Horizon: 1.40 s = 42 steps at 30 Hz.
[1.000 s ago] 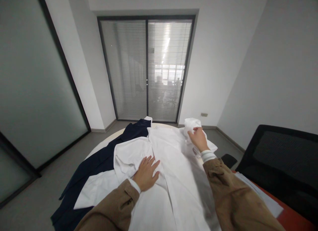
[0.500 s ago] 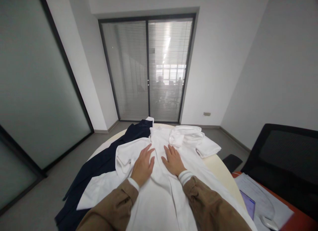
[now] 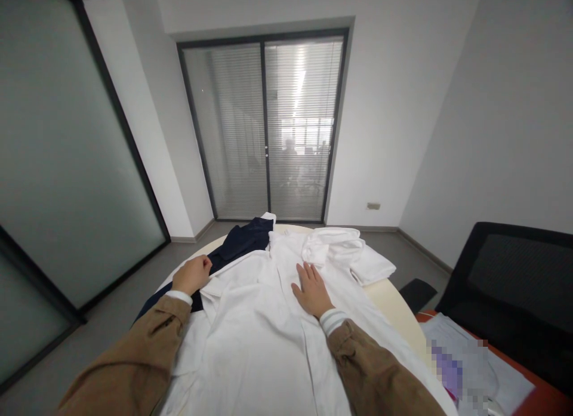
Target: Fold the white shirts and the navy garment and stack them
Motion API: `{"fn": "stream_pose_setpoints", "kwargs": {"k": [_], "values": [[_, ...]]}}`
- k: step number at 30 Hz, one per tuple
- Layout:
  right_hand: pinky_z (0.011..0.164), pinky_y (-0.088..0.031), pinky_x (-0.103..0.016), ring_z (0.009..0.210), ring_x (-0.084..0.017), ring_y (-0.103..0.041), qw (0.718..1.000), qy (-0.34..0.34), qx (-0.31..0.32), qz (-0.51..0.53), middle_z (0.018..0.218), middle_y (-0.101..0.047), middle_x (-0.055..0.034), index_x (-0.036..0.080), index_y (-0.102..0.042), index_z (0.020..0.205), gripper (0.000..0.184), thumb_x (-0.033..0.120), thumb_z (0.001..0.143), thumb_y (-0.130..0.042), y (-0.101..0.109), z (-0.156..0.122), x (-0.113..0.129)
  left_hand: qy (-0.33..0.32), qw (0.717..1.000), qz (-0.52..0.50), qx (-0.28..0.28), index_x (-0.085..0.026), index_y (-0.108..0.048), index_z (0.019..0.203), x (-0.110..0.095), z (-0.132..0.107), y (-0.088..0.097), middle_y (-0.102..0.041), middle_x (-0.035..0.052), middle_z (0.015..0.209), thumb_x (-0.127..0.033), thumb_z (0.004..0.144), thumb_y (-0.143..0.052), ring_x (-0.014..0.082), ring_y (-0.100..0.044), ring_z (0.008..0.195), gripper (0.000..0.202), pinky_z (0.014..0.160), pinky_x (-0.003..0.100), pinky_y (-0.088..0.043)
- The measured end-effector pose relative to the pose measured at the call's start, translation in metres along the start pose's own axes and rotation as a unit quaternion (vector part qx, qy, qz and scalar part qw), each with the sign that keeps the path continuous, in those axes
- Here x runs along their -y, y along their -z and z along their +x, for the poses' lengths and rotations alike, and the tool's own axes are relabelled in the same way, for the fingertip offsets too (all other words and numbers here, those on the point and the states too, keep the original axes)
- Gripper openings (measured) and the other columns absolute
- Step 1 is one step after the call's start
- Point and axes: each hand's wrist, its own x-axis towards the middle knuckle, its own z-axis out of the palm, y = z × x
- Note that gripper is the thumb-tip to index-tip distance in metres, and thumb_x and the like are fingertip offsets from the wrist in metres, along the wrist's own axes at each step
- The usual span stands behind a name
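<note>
The left hand [image 3: 192,275] is at the edge of the white shirt [image 3: 250,338], fingers narrow, maybe holding cloth, I cannot tell well. The right hand [image 3: 312,290] lies flat on the shirt, fingers wide.

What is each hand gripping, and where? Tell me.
The right hand grips nothing; it lies flat on the white shirt. The left hand is curled at the shirt's left edge, but whether it pinches that edge cannot be told.

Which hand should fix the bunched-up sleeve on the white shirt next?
The right hand seems better placed: it lies flat on the white shirt, below the bunched sleeve. The left hand is farther away, at the shirt's other edge near the dark blue cloth.
</note>
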Motion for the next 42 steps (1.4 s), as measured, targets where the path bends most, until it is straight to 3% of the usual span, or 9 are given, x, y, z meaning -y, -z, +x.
{"fn": "stream_pose_setpoints", "kwargs": {"k": [4,7,16,22,25,31,37,40,42], "values": [[0.117,-0.019,-0.045,0.147,-0.029,-0.017,1.000,0.008,-0.004,0.006,0.158,-0.028,-0.0144,0.012,-0.034,0.150,0.066,0.040,0.091,-0.045,-0.002,0.000,-0.002,-0.035,0.995,-0.017,0.092,-0.018,-0.065,0.108,0.003,0.014,-0.001,-0.073,0.0066,0.091,-0.047,0.073,-0.065,0.0234,-0.068,0.082,0.046,0.067,0.027,-0.046],[0.117,-0.019,-0.045,0.147,-0.030,-0.017,1.000,0.001,-0.003,0.009,0.158,-0.027,-0.0150,0.011,-0.033,0.150,0.067,0.039,0.091,-0.046,-0.001,0.000,-0.002,-0.088,0.986,-0.042,0.136,-0.018,-0.067,0.108,-0.005,0.018,-0.009,-0.073,0.0037,0.087,-0.044,0.077,-0.061,0.0208,-0.068,0.079,0.041,0.067,0.025,-0.047],[0.119,-0.019,-0.044,0.147,-0.029,-0.018,1.000,0.005,-0.006,0.009,0.157,-0.030,-0.0156,0.010,-0.034,0.150,0.066,0.039,0.092,-0.045,0.003,0.000,-0.001,-0.132,0.986,-0.039,0.095,-0.020,-0.073,0.094,-0.055,0.012,-0.038,-0.074,0.0076,0.097,-0.032,0.084,-0.056,0.0230,-0.068,0.092,0.024,0.080,0.027,-0.047],[0.119,-0.019,-0.044,0.147,-0.029,-0.018,1.000,0.011,-0.013,0.002,0.156,-0.031,-0.0157,0.010,-0.034,0.149,0.065,0.039,0.092,-0.044,0.000,0.002,-0.004,-0.117,0.991,-0.023,0.067,-0.021,-0.069,0.111,-0.068,0.015,-0.044,-0.072,0.0080,0.110,-0.028,0.083,-0.058,0.0236,-0.066,0.101,0.031,0.086,0.029,-0.047],[0.119,-0.019,-0.045,0.147,-0.029,-0.018,1.000,0.012,-0.011,0.001,0.157,-0.030,-0.0154,0.010,-0.034,0.150,0.065,0.039,0.092,-0.044,-0.001,0.003,-0.005,-0.109,0.992,-0.017,0.068,-0.023,-0.073,0.095,-0.070,0.016,-0.043,-0.075,0.0068,0.098,-0.032,0.082,-0.059,0.0243,-0.067,0.096,0.020,0.082,0.029,-0.047],[0.119,-0.018,-0.044,0.147,-0.029,-0.017,1.000,0.010,-0.010,0.000,0.156,-0.031,-0.0153,0.009,-0.033,0.150,0.066,0.038,0.092,-0.044,-0.003,0.004,-0.005,-0.021,0.998,-0.049,-0.038,-0.024,-0.069,0.098,-0.071,0.026,-0.031,-0.073,0.0103,0.099,-0.038,0.090,-0.045,0.0288,-0.067,0.092,0.028,0.074,0.034,-0.048],[0.118,-0.019,-0.045,0.147,-0.031,-0.018,1.000,-0.002,-0.015,-0.004,0.156,-0.031,-0.0158,0.010,-0.034,0.149,0.065,0.037,0.092,-0.045,0.001,0.003,-0.002,0.055,0.973,-0.149,-0.166,-0.014,-0.053,0.125,-0.056,0.048,-0.002,-0.072,0.0107,0.101,-0.035,0.097,-0.027,0.0177,-0.067,0.070,0.043,0.068,0.027,-0.050],[0.116,-0.020,-0.047,0.146,-0.033,-0.018,1.000,-0.012,-0.006,-0.002,0.156,-0.031,-0.0146,0.013,-0.036,0.149,0.064,0.039,0.092,-0.045,0.005,0.002,-0.001,0.113,0.956,-0.168,-0.213,-0.012,-0.050,0.127,-0.040,0.053,0.004,-0.070,0.0132,0.107,-0.033,0.095,-0.026,0.0205,-0.068,0.082,0.045,0.073,0.029,-0.052],[0.115,-0.020,-0.050,0.146,-0.035,-0.018,1.000,-0.021,0.003,0.000,0.156,-0.032,-0.0132,0.017,-0.039,0.148,0.061,0.040,0.092,-0.045,0.007,0.002,0.001,0.122,0.961,-0.158,-0.194,-0.013,-0.057,0.121,-0.031,0.053,0.002,-0.070,0.0144,0.109,-0.033,0.093,-0.032,0.0251,-0.067,0.093,0.042,0.078,0.033,-0.051]]}}
